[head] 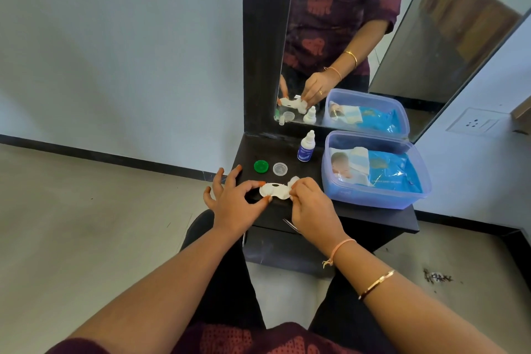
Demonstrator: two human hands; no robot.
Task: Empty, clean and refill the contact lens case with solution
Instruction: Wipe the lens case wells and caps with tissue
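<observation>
Lens case [274, 190], white, held over the front of the dark shelf [373, 218]. Left hand [234, 201] pinches its left well between thumb and forefinger, other fingers splayed. Right hand [311, 207], fingers curled, pinches a white tissue [293, 181] at the right well. Green cap [261, 166], clear cap [280, 169] and solution bottle [306, 148] sit behind.

**The Count of Things**

Two hands: left hand [234, 204], right hand [311, 210]. One case [274, 190] between them; one tissue [294, 181] at its two o'clock. Two caps at its twelve o'clock: one green cap [261, 166], one clear cap [280, 169]. One bottle [306, 149] at one o'clock, one box [370, 199] at three o'clock. One mirror [344, 23], one socket [474, 123]. Two bracelets [342, 247] [376, 284].
</observation>
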